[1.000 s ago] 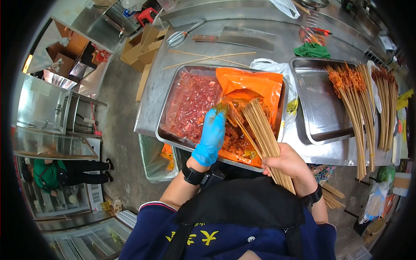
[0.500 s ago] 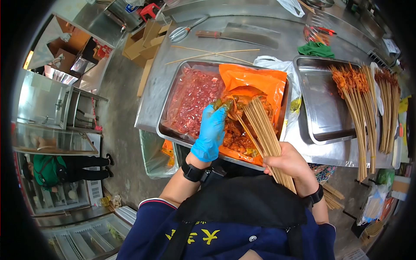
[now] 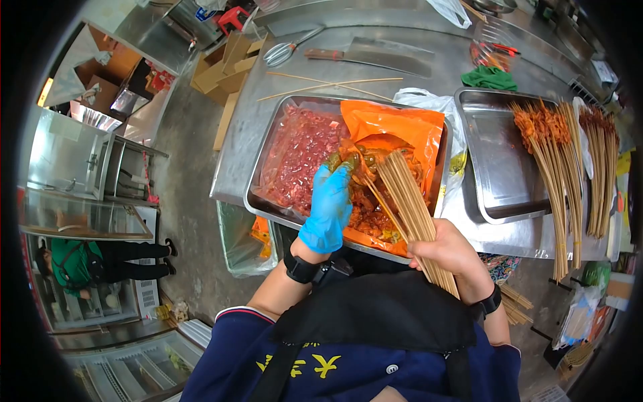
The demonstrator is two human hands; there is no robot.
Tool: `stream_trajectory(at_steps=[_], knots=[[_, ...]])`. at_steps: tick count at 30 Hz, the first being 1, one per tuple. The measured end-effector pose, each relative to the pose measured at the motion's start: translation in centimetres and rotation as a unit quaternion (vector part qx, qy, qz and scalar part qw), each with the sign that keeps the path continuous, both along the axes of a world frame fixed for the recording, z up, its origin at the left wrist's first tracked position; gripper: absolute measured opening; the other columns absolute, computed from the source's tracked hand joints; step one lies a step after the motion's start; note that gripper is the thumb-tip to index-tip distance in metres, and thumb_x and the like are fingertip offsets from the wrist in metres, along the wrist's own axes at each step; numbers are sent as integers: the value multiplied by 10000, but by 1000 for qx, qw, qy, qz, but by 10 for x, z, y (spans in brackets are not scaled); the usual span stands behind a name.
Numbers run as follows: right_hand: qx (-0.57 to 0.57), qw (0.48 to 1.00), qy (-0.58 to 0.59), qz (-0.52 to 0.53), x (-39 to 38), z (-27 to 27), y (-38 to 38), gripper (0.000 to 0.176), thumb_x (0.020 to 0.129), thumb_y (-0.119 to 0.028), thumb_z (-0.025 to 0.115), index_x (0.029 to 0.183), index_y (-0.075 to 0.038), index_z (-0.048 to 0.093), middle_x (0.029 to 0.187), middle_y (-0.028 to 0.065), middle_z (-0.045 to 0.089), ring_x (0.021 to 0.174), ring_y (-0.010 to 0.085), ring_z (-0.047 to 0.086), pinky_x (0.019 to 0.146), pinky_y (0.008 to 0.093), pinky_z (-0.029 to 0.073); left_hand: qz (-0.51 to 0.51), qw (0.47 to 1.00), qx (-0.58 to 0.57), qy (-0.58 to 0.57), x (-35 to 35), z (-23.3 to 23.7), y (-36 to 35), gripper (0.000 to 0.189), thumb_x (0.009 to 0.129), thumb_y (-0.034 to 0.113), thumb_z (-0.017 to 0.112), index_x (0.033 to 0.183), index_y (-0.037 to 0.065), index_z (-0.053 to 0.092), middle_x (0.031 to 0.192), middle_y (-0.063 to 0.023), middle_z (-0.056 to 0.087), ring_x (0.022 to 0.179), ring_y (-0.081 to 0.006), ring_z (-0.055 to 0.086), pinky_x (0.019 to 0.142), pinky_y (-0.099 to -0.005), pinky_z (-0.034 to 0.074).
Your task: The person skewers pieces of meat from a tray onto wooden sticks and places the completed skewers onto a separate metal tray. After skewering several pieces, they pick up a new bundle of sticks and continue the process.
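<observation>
My left hand (image 3: 328, 208), in a blue glove stained at the fingertips, pinches a piece of orange-red marinated meat (image 3: 362, 163) at the tip of one bamboo skewer. That skewer angles out from a thick bundle of bamboo skewers (image 3: 410, 197), which my bare right hand (image 3: 447, 249) grips near its lower end. Beneath both hands lies an open orange bag (image 3: 395, 119) of marinated meat, in a metal tray (image 3: 254, 181). Chopped red meat (image 3: 301, 147) in clear plastic fills the tray's left side. My gloved fingers partly hide the pinched piece.
To the right, loaded skewers (image 3: 546, 134) rest across a second metal tray (image 3: 499, 161). Behind the trays lie a cleaver (image 3: 388, 57), a whisk (image 3: 281, 52), two crossed skewers (image 3: 328, 84) and a green cloth (image 3: 489, 78). A person in green (image 3: 74, 264) stands at far left.
My left fingers have shifted slightly at the skewer tip, and more orange meat shows above them. My right hand keeps its grip on the bundle. The whole view has moved very slightly.
</observation>
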State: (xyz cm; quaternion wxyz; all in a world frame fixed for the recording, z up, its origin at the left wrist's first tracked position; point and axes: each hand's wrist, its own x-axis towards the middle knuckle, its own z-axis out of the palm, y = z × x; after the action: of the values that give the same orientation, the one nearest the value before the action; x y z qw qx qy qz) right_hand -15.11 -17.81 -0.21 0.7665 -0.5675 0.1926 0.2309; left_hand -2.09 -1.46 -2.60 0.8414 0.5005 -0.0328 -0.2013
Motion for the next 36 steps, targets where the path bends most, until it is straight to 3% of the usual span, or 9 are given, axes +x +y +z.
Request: stream_trajectory(at_steps=[8, 10, 14, 20, 22, 26, 28, 31, 36], knots=[[39, 998, -2, -41, -2, -3, -3, 175, 716, 5, 555, 882, 53, 525, 667, 74, 557, 529, 126, 547, 494, 239, 454, -5, 1000, 14, -23, -22, -3, -4, 261, 851, 17, 444, 1101, -34, 498, 1013, -67, 572, 900, -137, 552, 786, -268, 455], [36, 999, -4, -36, -2, -6, -3, 180, 720, 5, 553, 891, 55, 525, 670, 77, 554, 528, 130, 546, 491, 240, 453, -29, 993, 101, -52, -31, -13, 0, 265, 833, 12, 483, 1091, -42, 505, 998, -58, 575, 894, -114, 540, 783, -248, 446], [21, 999, 0, -38, -4, -3, -4, 179, 726, 4, 547, 896, 54, 523, 670, 76, 554, 531, 131, 546, 493, 241, 454, 24, 995, 34, -93, -20, -2, -8, 268, 821, 18, 518, 1081, -44, 517, 989, -47, 575, 893, -101, 533, 782, -238, 441], [36, 999, -18, -17, -4, -4, -4, 185, 723, -7, 551, 897, 48, 526, 670, 70, 556, 532, 123, 546, 503, 243, 461, -48, 997, -6, 58, 3, -12, -3, 277, 860, 69, 467, 1119, -19, 511, 1028, -102, 589, 917, -183, 587, 805, -290, 485], [46, 999, -9, -14, -5, -1, -4, 197, 719, -20, 555, 905, 42, 530, 672, 68, 562, 534, 121, 551, 510, 244, 465, -141, 967, -68, 201, 9, -10, -1, 273, 885, 105, 447, 1128, -7, 501, 1073, -112, 572, 954, -206, 576, 815, -322, 485], [48, 999, -8, 3, -4, -4, -5, 204, 717, -34, 556, 907, 36, 534, 681, 68, 570, 535, 122, 556, 513, 240, 465, -153, 969, -33, 189, 2, -1, 3, 288, 901, 117, 419, 1160, 7, 479, 1110, -114, 556, 997, -220, 561, 851, -341, 478], [52, 999, -8, 10, -4, -5, -4, 211, 715, -44, 556, 911, 34, 536, 690, 70, 575, 532, 125, 560, 512, 238, 465, -199, 922, -149, 298, 7, -31, 6, 294, 908, 129, 410, 1172, 14, 471, 1132, -103, 546, 1032, -213, 544, 872, -345, 468], [48, 999, -1, -10, -3, -3, -4, 206, 716, -40, 559, 907, 32, 537, 683, 69, 573, 526, 124, 558, 509, 237, 465, -172, 955, -117, 213, -15, -3, 0, 333, 915, 142, 398, 1212, -6, 428, 1148, -118, 531, 1044, -216, 533, 880, -326, 461], [49, 998, -8, -23, -5, -4, -4, 192, 716, -38, 568, 889, 37, 532, 672, 70, 568, 525, 127, 560, 506, 239, 464, -157, 966, -76, 193, -2, -9, -2, 290, 900, 159, 446, 1149, 17, 490, 1077, -89, 571, 959, -195, 572, 814, -318, 486]])
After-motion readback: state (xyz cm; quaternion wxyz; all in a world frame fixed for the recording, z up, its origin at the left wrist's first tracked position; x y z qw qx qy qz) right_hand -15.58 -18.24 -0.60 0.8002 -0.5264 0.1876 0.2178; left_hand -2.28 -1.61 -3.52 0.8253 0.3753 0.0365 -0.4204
